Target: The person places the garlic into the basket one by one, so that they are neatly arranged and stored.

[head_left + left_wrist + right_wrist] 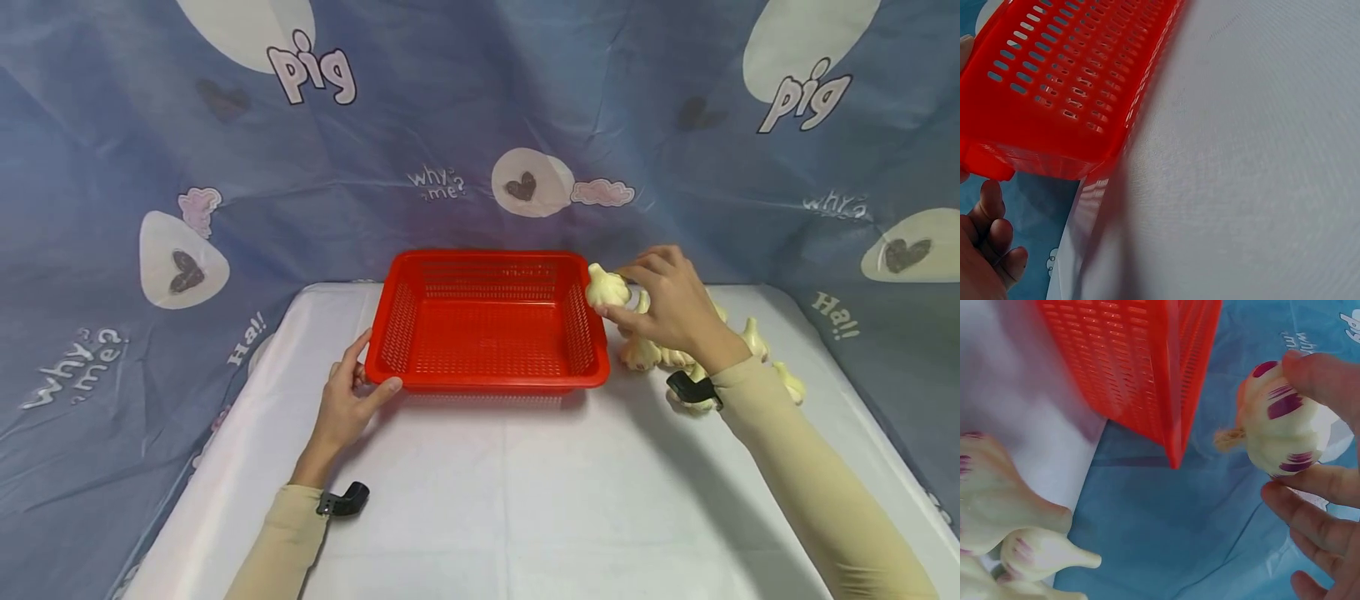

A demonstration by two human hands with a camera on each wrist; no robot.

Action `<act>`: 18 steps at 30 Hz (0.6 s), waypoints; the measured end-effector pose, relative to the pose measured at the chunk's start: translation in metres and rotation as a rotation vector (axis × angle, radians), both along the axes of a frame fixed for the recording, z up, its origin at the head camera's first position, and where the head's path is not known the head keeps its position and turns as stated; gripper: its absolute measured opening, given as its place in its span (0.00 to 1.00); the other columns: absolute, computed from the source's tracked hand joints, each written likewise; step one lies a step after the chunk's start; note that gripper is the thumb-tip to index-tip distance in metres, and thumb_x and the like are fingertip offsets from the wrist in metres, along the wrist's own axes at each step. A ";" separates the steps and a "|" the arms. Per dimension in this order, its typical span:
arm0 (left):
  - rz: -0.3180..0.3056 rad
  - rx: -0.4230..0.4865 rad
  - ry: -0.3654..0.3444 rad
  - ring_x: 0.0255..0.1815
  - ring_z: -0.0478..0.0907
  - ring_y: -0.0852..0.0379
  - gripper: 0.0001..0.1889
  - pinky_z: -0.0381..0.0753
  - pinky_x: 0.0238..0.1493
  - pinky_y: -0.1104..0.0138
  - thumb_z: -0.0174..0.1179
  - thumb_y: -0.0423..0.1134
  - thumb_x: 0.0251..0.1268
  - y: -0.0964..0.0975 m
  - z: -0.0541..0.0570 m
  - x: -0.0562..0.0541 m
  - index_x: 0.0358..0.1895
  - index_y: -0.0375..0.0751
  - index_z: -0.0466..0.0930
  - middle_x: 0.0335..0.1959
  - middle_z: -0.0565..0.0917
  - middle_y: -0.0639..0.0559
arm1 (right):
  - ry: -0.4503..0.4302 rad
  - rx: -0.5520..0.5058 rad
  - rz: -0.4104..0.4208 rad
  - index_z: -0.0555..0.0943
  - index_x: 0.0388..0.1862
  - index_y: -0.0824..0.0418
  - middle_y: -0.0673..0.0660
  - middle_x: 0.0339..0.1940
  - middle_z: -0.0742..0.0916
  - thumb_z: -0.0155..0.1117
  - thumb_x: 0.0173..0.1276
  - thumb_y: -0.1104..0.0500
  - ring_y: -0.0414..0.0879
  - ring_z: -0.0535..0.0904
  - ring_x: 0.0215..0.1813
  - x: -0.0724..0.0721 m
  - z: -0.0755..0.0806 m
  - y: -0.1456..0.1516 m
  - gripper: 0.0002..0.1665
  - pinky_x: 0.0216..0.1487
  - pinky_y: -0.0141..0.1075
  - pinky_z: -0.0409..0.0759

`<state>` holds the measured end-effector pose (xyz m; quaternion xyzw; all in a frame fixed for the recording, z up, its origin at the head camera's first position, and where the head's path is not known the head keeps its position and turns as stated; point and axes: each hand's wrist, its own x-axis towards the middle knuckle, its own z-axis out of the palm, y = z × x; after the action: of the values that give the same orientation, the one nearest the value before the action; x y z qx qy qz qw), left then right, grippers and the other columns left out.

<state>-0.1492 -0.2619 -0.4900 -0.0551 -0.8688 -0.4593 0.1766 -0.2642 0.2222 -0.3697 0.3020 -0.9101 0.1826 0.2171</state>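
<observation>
Left hand (347, 402) grips the near-left corner of the red basket (487, 382); right hand (667, 302) pinches one garlic bulb (607, 288) by its right rim, apparently mid-transfer, next likely needing a leftward shift and release.

You are seeing a blue curtain (450, 92) filling the top of the head view. A "pig" print (311, 71) is showing upper left, a heart (520, 187) and a pink cloud (602, 193) above centre. A white table (450, 500) is spreading across the bottom.
</observation>
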 end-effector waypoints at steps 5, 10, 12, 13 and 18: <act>0.002 0.008 -0.006 0.40 0.65 0.45 0.47 0.61 0.41 0.62 0.76 0.40 0.59 0.001 -0.001 0.000 0.83 0.54 0.64 0.34 0.72 0.37 | -0.024 0.015 -0.008 0.88 0.56 0.65 0.67 0.52 0.90 0.80 0.59 0.42 0.65 0.74 0.60 -0.001 0.002 -0.001 0.34 0.55 0.62 0.72; 0.001 0.008 -0.006 0.39 0.65 0.45 0.47 0.61 0.41 0.62 0.76 0.41 0.59 0.001 -0.002 0.001 0.83 0.54 0.64 0.34 0.73 0.34 | -0.069 -0.010 -0.015 0.89 0.55 0.66 0.66 0.50 0.91 0.82 0.59 0.42 0.63 0.74 0.58 -0.003 0.004 -0.007 0.35 0.57 0.59 0.71; 0.000 0.009 -0.004 0.39 0.65 0.45 0.47 0.61 0.41 0.62 0.76 0.41 0.59 0.001 -0.002 0.001 0.83 0.54 0.64 0.33 0.73 0.34 | -0.104 -0.035 -0.019 0.89 0.56 0.64 0.63 0.48 0.91 0.83 0.58 0.43 0.62 0.73 0.58 -0.005 0.005 -0.010 0.34 0.56 0.57 0.70; 0.000 0.011 -0.002 0.39 0.65 0.45 0.47 0.62 0.42 0.62 0.76 0.40 0.59 0.001 -0.002 0.000 0.83 0.54 0.64 0.33 0.73 0.34 | -0.125 -0.048 -0.023 0.89 0.56 0.64 0.62 0.47 0.92 0.83 0.58 0.43 0.61 0.73 0.58 -0.006 0.006 -0.012 0.34 0.56 0.57 0.70; -0.006 0.024 0.004 0.40 0.65 0.48 0.48 0.63 0.43 0.61 0.76 0.40 0.59 0.002 -0.002 0.000 0.83 0.55 0.63 0.33 0.73 0.35 | -0.211 -0.102 -0.049 0.89 0.56 0.63 0.60 0.47 0.92 0.85 0.56 0.42 0.59 0.71 0.60 -0.010 0.010 -0.018 0.35 0.55 0.56 0.71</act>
<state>-0.1493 -0.2602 -0.4925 -0.0564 -0.8627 -0.4701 0.1779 -0.2742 0.2044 -0.3601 0.2473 -0.9246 0.2541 0.1394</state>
